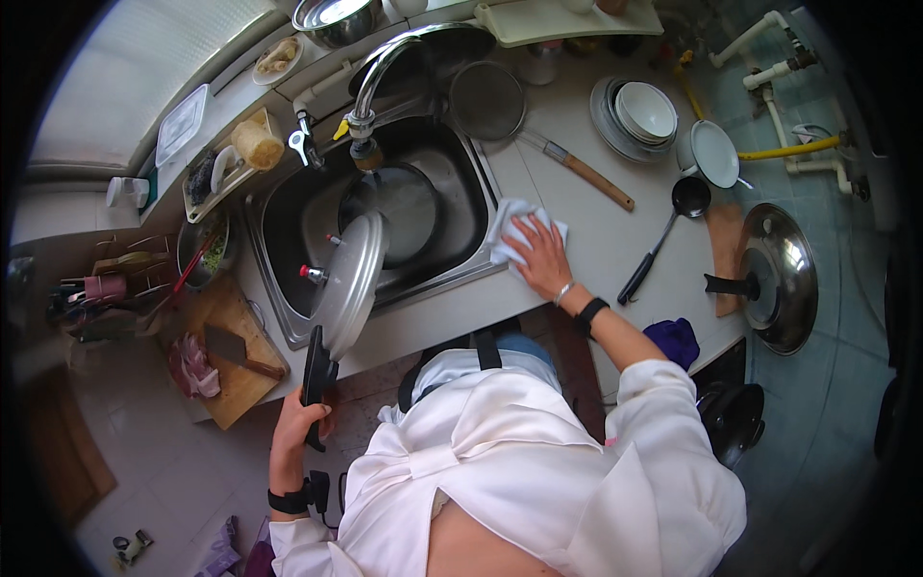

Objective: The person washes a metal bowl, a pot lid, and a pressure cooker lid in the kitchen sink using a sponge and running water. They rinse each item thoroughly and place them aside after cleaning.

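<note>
My left hand is closed around the black handle of a metal pressure cooker lid, which is tilted on edge over the near side of the sink. My right hand lies spread on a white cloth on the counter, just right of the sink's rim. Whether its fingers grip the cloth or only press on it is hard to tell. In the steel sink a round dark pan with some water stands under the faucet, partly hidden by the lid.
Left of the sink, a cleaver and raw meat lie on a wooden cutting board. To the right are a strainer, stacked bowls, a black ladle, a wok lid and a purple cloth.
</note>
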Demonstrator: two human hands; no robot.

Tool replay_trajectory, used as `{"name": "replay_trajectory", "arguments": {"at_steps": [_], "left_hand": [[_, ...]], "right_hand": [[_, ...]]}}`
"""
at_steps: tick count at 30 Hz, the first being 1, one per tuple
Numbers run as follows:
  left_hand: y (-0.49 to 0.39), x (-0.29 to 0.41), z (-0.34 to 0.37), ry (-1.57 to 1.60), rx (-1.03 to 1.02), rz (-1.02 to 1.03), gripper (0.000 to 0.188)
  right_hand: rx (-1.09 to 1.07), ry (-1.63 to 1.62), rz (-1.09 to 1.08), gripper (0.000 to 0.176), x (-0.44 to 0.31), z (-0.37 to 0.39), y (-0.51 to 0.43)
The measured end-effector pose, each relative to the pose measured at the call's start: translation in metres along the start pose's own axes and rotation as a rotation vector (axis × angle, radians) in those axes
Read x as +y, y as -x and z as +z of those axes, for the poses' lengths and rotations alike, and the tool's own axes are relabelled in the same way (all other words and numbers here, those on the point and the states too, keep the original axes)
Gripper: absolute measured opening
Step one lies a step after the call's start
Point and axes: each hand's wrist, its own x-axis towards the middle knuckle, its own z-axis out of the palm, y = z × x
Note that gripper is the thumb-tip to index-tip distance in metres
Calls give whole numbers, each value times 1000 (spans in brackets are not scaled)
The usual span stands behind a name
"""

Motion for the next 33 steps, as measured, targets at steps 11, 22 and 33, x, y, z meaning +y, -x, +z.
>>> {"name": "replay_trajectory", "arguments": {"at_steps": [11,22,33], "left_hand": [[-3,12,3,-82,-45,-52,25],[-18,-8,-84,-177,-179,35,17],[-22,-13,-149,89,-481,-200,18]], "right_hand": [[61,-46,198,69,-59,28,43],[108,-159,223,70,-200,74,17],[375,-155,55,39,-219,95,21]]}}
